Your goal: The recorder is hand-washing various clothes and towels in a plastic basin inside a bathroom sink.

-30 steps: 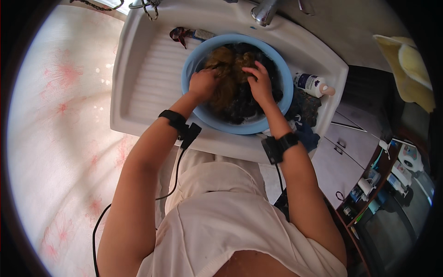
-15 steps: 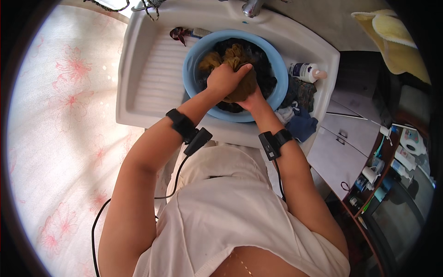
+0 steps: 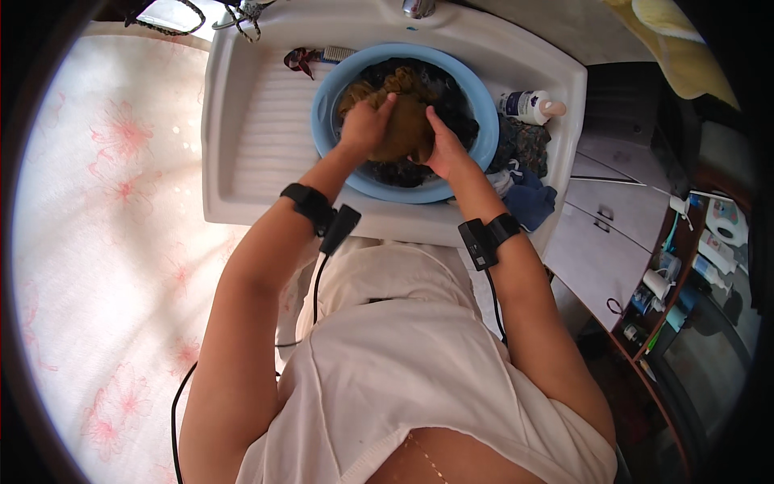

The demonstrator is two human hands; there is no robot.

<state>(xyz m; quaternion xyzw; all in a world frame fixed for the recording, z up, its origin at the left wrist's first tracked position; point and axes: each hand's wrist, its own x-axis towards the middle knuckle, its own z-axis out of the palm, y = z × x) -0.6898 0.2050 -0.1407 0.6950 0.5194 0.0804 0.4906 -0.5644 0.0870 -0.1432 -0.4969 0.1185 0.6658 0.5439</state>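
A light blue round basin [image 3: 413, 194] sits in a white sink and holds dark wet cloth in water. Inside it, a wet olive-brown cloth [image 3: 403, 133] lies bunched between my hands. On the cloth's left side, my left hand [image 3: 367, 127] grips it, fingers curled in and thumb along its top. At the cloth's right edge, my right hand [image 3: 447, 152] holds it with the thumb raised and the other fingers partly hidden beneath. Black straps with small boxes and cables are on both my wrists.
The sink's ribbed washboard [image 3: 256, 137] lies left of the basin, with a brush [image 3: 337, 54] behind. Right of the basin are a white pump bottle [image 3: 526, 106], patterned dark cloth [image 3: 522, 149] and navy cloth [image 3: 530, 202]. A faucet [image 3: 418, 7] is behind. A floral curtain [image 3: 121, 194] hangs left.
My hands have moved apart from a close twist around the brown cloth. The cloth is now looser and spread wider between them. The whole view has shifted slightly.
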